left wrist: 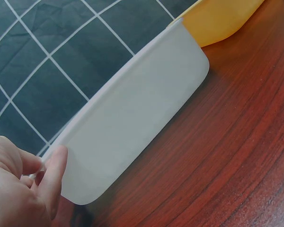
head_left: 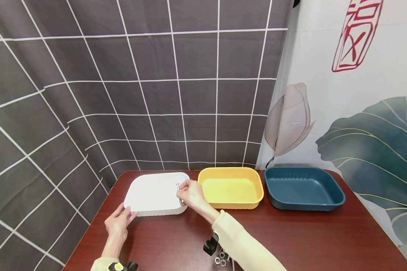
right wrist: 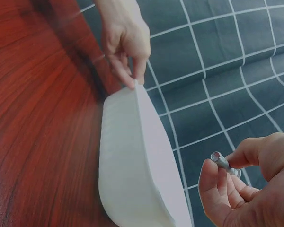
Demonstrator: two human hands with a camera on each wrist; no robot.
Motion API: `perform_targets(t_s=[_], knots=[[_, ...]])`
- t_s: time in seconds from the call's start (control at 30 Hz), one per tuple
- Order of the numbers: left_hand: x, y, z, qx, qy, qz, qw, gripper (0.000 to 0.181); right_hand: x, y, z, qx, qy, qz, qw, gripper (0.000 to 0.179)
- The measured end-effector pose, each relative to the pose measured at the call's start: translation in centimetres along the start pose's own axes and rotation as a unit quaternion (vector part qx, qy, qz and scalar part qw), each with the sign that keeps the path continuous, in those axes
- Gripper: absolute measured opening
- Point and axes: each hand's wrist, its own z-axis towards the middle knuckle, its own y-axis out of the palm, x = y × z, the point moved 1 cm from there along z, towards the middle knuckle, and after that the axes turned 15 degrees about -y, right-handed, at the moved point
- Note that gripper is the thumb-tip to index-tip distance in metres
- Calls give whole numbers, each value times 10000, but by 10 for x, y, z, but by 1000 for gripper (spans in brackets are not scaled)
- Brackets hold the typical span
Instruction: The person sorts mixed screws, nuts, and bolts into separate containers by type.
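A shallow white tray (head_left: pixel 152 194) stands at the left of the table. My left hand (head_left: pixel 118 222) pinches its near left corner, thumb and fingers over the rim, as the left wrist view also shows. Above the tray's right end, my right hand (head_left: pixel 192 194) holds a silver metal bolt (right wrist: pixel 220 161) between thumb and fingertips. In the right wrist view the bolt's round end points out past the fingers, while its middle is partly hidden by them.
Right of the white tray stand a yellow tray (head_left: pixel 232 206) and a dark blue tray (head_left: pixel 305 206). Several metal nuts and bolts (head_left: pixel 222 259) lie at the table's near edge, partly behind my right sleeve. A dark gridded curtain (head_left: pixel 196 98) hangs behind the red-brown table (head_left: pixel 291 241).
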Motion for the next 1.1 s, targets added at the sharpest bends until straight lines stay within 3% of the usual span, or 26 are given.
perform_targets(t_s=[0.73, 0.97, 1.1], knots=[[-2, 1, 1, -147, -15, -93, 9998, 52, 15, 23, 12, 398, 630, -321, 9967, 11], [-2, -1, 3, -105, 15, -79, 9999, 53, 17, 26, 14, 384, 594, -277, 9971, 10], [-1, -1, 3, -111, 39, -113, 9999, 52, 18, 26, 16, 380, 453, -660, 9961, 12]])
